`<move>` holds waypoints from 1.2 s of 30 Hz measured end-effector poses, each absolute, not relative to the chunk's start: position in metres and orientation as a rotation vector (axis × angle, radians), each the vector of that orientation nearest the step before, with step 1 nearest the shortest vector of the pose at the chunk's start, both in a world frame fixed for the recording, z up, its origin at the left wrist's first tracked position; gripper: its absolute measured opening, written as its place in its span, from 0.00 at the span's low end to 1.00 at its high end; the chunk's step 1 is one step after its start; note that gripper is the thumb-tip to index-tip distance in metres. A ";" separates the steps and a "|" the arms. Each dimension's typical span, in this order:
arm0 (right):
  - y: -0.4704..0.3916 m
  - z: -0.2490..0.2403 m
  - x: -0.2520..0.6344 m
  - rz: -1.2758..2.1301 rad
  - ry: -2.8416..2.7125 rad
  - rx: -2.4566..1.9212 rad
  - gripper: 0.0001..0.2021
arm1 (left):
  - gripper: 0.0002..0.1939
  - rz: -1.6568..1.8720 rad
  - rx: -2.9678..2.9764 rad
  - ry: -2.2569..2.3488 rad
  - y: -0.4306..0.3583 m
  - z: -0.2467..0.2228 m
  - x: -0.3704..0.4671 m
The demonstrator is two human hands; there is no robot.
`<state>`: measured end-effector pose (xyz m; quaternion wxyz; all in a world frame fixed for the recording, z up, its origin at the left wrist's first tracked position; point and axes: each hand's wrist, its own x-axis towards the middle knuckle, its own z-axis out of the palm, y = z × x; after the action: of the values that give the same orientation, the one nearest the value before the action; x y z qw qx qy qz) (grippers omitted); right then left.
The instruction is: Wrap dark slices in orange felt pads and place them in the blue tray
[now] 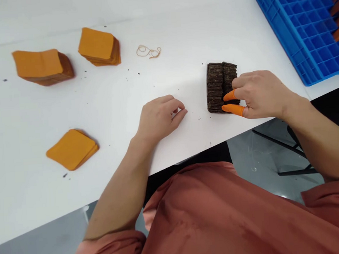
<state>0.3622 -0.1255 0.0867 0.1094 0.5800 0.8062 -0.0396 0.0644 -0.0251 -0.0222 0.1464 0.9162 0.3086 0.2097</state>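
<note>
1. Dark brown slices: on the counter, toward its near edge, to the right of the left hand. Thin and rough-edged, they are packed face to face in two columns side by side, with a dark seam between; the block is roughly rectangular, its surface finely ridged.
2. Right hand: laid over the lower part of the right column. Orange covers sheathe thumb and forefinger. The grip is slightly parted, its tips near the seam; whether a slice lies between them cannot be told.
3. Left hand: resting on the counter, fingers loosely curled. Its grip is drawn together, thumb and forefinger tips meeting or nearly so, with nothing visible in hold.
4. Mustard-yellow cards, round-cornered: two tall stacks at the far left, one lower stack nearer.
5. Thin tan string: loosely looped, beyond the left hand.
6. Blue crate: divided into square compartments, upper right.
</note>
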 end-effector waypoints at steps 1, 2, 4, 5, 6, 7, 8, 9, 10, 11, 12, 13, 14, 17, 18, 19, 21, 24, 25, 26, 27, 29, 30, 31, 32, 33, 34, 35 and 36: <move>-0.125 0.087 0.363 -0.086 2.373 1.680 0.25 | 0.11 0.601 2.638 0.889 -0.025 -0.023 0.064; -0.125 0.087 0.364 -0.061 2.377 1.658 0.26 | 0.11 0.603 2.639 0.889 -0.024 -0.023 0.063; -0.125 0.086 0.366 -0.028 2.385 1.629 0.27 | 0.11 0.637 2.644 0.875 -0.027 -0.021 0.063; -0.125 0.086 0.368 -0.017 2.391 1.620 0.28 | 0.12 0.667 2.648 0.853 -0.030 -0.018 0.065; -0.125 0.086 0.370 -0.007 2.399 1.609 0.28 | 0.13 0.699 2.653 0.819 -0.034 -0.015 0.068; -0.126 0.085 0.371 0.001 2.411 1.596 0.28 | 0.14 0.728 2.660 0.773 -0.040 -0.011 0.073; -0.127 0.085 0.373 0.008 2.425 1.583 0.28 | 0.15 0.751 2.673 0.721 -0.047 -0.008 0.079; -0.127 0.085 0.375 0.013 2.440 1.573 0.27 | 0.17 0.767 2.691 0.670 -0.055 -0.005 0.086; -0.128 0.084 0.377 0.013 2.456 1.569 0.26 | 0.18 0.777 2.714 0.630 -0.062 -0.002 0.095; -0.129 0.084 0.378 0.009 2.470 1.567 0.25 | 0.17 0.789 2.739 0.602 -0.068 -0.001 0.103; -0.129 0.083 0.379 0.003 2.481 1.568 0.24 | 0.17 0.806 2.763 0.584 -0.073 -0.002 0.111; -0.129 0.083 0.380 -0.004 2.489 1.570 0.24 | 0.15 0.830 2.783 0.576 -0.077 -0.004 0.118; -0.129 0.082 0.380 -0.007 2.494 1.571 0.24 | 0.14 0.857 2.798 0.575 -0.079 -0.006 0.123; -0.127 0.079 0.380 -0.012 2.499 1.585 0.24 | 0.13 0.933 2.814 0.598 -0.080 -0.016 0.131; -0.126 0.079 0.380 -0.021 2.500 1.595 0.24 | 0.14 0.942 2.813 0.608 -0.079 -0.018 0.131; -0.125 0.078 0.380 -0.035 2.500 1.605 0.24 | 0.14 0.939 2.808 0.615 -0.079 -0.020 0.131; -0.124 0.079 0.379 -0.076 2.497 1.622 0.25 | 0.15 0.909 2.787 0.625 -0.077 -0.021 0.130; -0.124 0.080 0.379 -0.152 2.474 1.655 0.26 | 0.19 0.858 2.762 0.652 -0.077 -0.020 0.129; -0.124 0.081 0.379 -0.175 2.465 1.670 0.26 | 0.20 0.855 2.762 0.662 -0.076 -0.020 0.129; -0.125 0.082 0.380 -0.193 2.457 1.685 0.26 | 0.20 0.854 2.762 0.672 -0.076 -0.020 0.130; -0.125 0.082 0.380 -0.204 2.451 1.697 0.27 | 0.20 0.855 2.759 0.679 -0.076 -0.020 0.130; -0.126 0.084 0.382 -0.209 2.449 1.706 0.28 | 0.19 0.856 2.738 0.690 -0.075 -0.021 0.130; -0.127 0.084 0.383 -0.209 2.454 1.706 0.28 | 0.19 0.858 2.725 0.692 -0.074 -0.021 0.129; -0.127 0.085 0.384 -0.212 2.461 1.706 0.28 | 0.18 0.860 2.714 0.692 -0.073 -0.022 0.129; -0.128 0.085 0.384 -0.217 2.471 1.706 0.28 | 0.18 0.864 2.706 0.691 -0.073 -0.022 0.128; -0.129 0.085 0.385 -0.221 2.480 1.708 0.27 | 0.18 0.869 2.700 0.691 -0.072 -0.023 0.128; -0.130 0.086 0.386 -0.223 2.487 1.713 0.27 | 0.17 0.872 2.697 0.691 -0.072 -0.023 0.127; -0.131 0.086 0.386 -0.222 2.490 1.719 0.26 | 0.17 0.876 2.696 0.690 -0.071 -0.024 0.127; -0.132 0.087 0.386 -0.219 2.490 1.723 0.26 | 0.17 0.881 2.696 0.688 -0.071 -0.024 0.127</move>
<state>0.3864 -0.1323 0.0870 0.0530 0.5668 0.8190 -0.0720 0.1266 -0.0709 -0.0242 0.1112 0.9179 0.2344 0.3001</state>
